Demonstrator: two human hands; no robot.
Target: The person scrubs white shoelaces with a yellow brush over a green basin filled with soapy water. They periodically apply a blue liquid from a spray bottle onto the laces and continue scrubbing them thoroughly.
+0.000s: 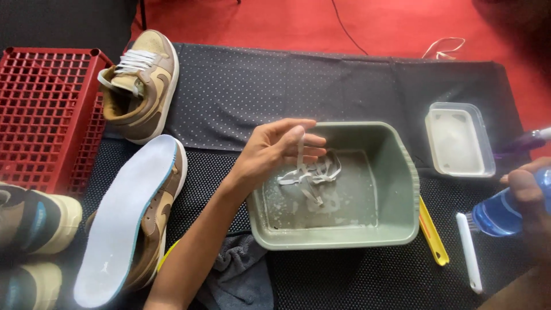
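My left hand (275, 150) hovers over a grey-green plastic basin (402, 183) and pinches a white shoelace (313, 172), whose lower part trails into the shallow soapy water. At the right edge my right hand (531, 195) grips a blue spray bottle (505, 212) with a purple nozzle. A tan and brown sneaker (140, 86) with white laces lies at the upper left. A second matching sneaker (163, 206) lies on its side with a pale insole (129, 221) resting across it.
A red plastic crate (46, 109) stands at the left, with two more shoes (34, 224) below it. A clear lidded tub (459, 140), a yellow tool (433, 232), a white brush (469, 250) and a grey cloth (244, 275) lie on the black dotted mat (258, 86).
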